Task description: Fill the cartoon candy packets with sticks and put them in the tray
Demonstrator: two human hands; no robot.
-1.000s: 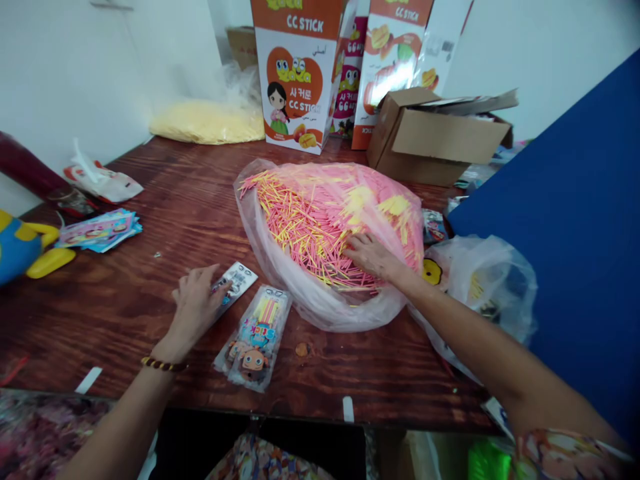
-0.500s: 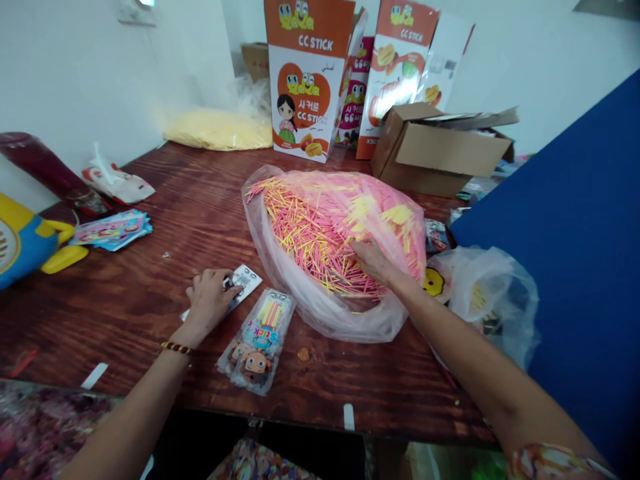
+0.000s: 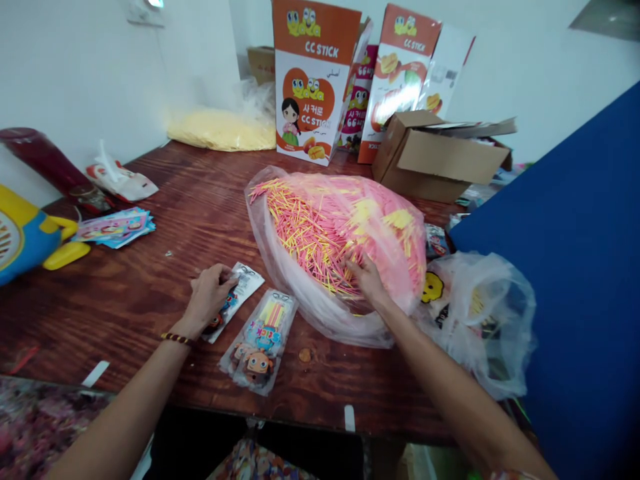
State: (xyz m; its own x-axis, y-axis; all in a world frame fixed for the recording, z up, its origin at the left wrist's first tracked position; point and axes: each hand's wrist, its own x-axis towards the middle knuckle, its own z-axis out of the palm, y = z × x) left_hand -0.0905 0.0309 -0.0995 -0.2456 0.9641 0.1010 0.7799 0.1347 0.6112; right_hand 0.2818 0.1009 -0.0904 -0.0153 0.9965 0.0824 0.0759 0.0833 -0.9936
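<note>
My left hand [image 3: 211, 297] is on the left of the table, its fingers closed on a flat printed packet [image 3: 245, 280] that it partly covers. Beside it lies a small stack of clear-fronted packets [image 3: 260, 340], printed "Stick" with a cartoon face, pink and yellow sticks showing through the top one. A large open clear plastic bag [image 3: 320, 320] bulges with thin pink and yellow candy sticks [image 3: 305, 233]. Reaching into its mouth, my right hand [image 3: 369, 277] has its fingertips pinched among the sticks; how many it grips is hidden.
Tall "CC STICK" cartons [image 3: 307, 80] and an open cardboard box [image 3: 440, 160] stand at the back. A yellow-filled bag [image 3: 220, 130] lies by the wall. To the left are printed wrappers [image 3: 120, 228], a tissue pack [image 3: 125, 183] and a yellow-blue toy-like object [image 3: 25, 233]. A blue panel [image 3: 565, 247] borders the right.
My left hand has shifted on its packet, which has turned and now shows its coloured print. My right hand has drawn slightly toward me within the sticks. The view has tilted a little.
</note>
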